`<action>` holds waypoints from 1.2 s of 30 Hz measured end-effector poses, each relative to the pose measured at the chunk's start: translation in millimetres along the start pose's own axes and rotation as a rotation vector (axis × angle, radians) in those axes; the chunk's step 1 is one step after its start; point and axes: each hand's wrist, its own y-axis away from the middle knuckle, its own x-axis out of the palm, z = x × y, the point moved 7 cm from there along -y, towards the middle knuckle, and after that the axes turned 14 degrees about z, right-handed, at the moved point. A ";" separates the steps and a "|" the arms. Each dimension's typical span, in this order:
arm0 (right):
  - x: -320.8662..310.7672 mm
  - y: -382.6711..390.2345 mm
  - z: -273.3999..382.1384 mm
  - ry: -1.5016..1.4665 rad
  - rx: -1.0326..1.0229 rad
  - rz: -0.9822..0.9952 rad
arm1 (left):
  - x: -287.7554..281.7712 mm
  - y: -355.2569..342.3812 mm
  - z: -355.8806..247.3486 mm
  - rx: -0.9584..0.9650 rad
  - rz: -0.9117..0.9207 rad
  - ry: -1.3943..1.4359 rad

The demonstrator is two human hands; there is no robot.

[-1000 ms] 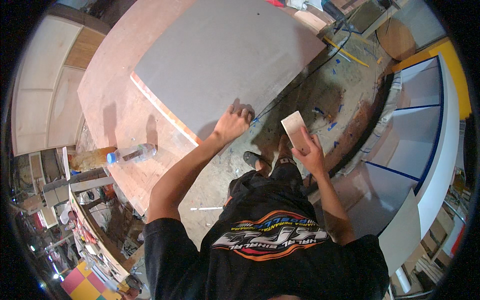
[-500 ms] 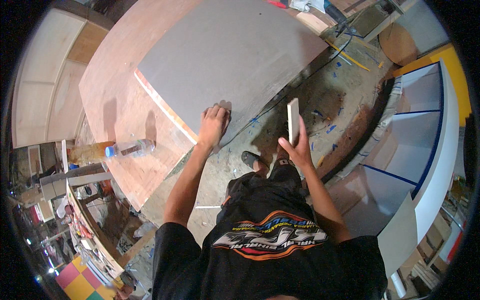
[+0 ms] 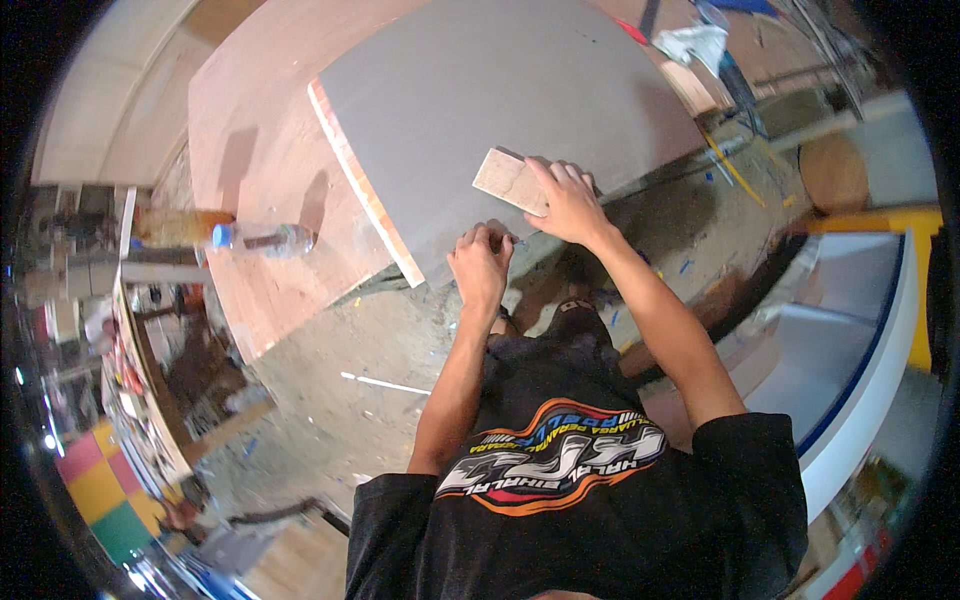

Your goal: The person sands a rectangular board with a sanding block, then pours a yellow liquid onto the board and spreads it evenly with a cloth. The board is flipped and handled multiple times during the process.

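My right hand (image 3: 568,205) holds a small pale rectangular wooden block (image 3: 500,180) flat on or just over the grey board (image 3: 440,85), close to its near edge. My left hand (image 3: 482,260) is at that edge, left of and below the block, with its fingers curled; what they grip, if anything, is hidden. The grey board, with an orange-and-white side strip (image 3: 360,180), rests on a larger pinkish plywood sheet (image 3: 230,170). A plastic bottle (image 3: 275,239) with a blue cap lies on the plywood to the left.
A power tool (image 3: 738,90) and white cloth (image 3: 685,45) are at the back right. A curved white-and-blue cabinet (image 3: 830,370) stands close on my right. A cluttered workbench (image 3: 150,370) is at left. Scraps and a white strip (image 3: 385,383) lie on the floor below.
My right hand has moved up with the block from beside the board onto it. My left hand stays near the board's edge, fingers curled. The view has shifted.
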 end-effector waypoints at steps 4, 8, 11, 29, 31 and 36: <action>1.5 -8.0 1.0 0.022 0.003 0.113 | 10.7 -0.6 2.0 -0.093 -0.090 -0.068; 5.0 -13.3 0.7 0.014 0.016 0.218 | 13.0 0.5 6.7 -0.096 -0.094 -0.060; 4.1 -14.1 0.0 -0.001 -0.004 0.251 | 9.7 2.2 3.7 -0.107 -0.088 -0.048; 7.8 -17.8 -7.0 -0.003 -0.069 0.316 | 22.3 -1.8 9.4 -0.181 -0.135 -0.017; 7.1 -18.5 -7.1 0.000 -0.072 0.315 | 19.9 -2.2 9.5 -0.151 -0.162 -0.024; 8.4 -18.6 -6.5 0.003 -0.098 0.299 | 14.7 -0.1 19.4 -0.056 -0.216 0.082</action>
